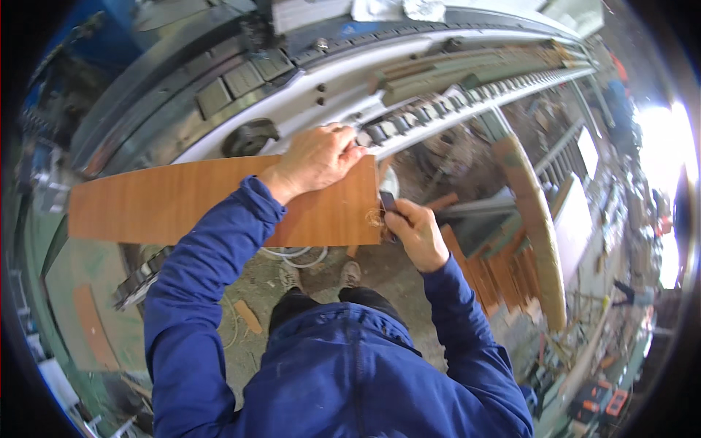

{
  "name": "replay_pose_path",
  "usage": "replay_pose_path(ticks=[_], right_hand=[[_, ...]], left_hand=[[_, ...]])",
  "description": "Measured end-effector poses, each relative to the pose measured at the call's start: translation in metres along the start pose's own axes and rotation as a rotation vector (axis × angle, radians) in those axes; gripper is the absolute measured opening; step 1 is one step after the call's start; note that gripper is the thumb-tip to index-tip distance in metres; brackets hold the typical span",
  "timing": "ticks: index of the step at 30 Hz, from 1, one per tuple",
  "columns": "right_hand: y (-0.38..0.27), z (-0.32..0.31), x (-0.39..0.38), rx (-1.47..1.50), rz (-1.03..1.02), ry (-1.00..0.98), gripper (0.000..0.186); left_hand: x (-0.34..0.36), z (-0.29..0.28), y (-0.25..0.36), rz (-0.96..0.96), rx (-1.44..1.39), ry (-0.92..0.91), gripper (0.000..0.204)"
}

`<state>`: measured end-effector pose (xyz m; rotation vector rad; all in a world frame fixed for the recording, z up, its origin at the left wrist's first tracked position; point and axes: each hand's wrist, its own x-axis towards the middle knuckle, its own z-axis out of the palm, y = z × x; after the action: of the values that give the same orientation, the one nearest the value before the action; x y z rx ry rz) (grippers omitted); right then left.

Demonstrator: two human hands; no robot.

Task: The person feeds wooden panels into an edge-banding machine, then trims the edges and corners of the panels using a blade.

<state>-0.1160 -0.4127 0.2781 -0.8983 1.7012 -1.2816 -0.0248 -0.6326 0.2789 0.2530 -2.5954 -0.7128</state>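
A long wood-grain board (182, 201) lies crosswise in front of me, its right end by the roller track. My left hand (314, 160) rests on top near that end, with closed fingers curled at the far edge of the board. At the board's right end my right hand (420, 232) is closed round a dark, flat hand tool (388, 201), held against the edge. The tool's kind is hard to make out because my fingers cover much of it. A few thin curled shavings (374, 217) sit on the board beside the tool.
Beyond the board runs a machine bed with a roller track (438, 109). A padded rail (531, 219) and stacked brown boards (504, 274) are at the right. Below the board are a pale hose (303, 255), my shoes and a wood scrap (248, 316) on the floor.
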Motion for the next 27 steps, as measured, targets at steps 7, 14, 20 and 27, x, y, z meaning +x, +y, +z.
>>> replay_pose_path(ticks=[7,14,20,27], right_hand=[[-0.015,-0.034,0.03,0.023,0.012,0.128,0.02],[-0.032,-0.038,0.061,-0.142,0.091,-0.097,0.017],[-0.027,-0.031,0.066,-0.472,-0.086,-0.109,0.012],[-0.021,-0.027,0.064,-0.549,-0.219,-0.052,0.01]], left_hand=[[0.005,0.003,-0.013,-0.114,0.141,-0.119,0.049],[0.014,-0.006,-0.018,-0.245,0.092,-0.523,0.08],[0.013,-0.009,-0.018,-0.3,0.084,-0.475,0.061],[0.014,-0.01,-0.021,-0.24,0.078,-0.496,0.075]])
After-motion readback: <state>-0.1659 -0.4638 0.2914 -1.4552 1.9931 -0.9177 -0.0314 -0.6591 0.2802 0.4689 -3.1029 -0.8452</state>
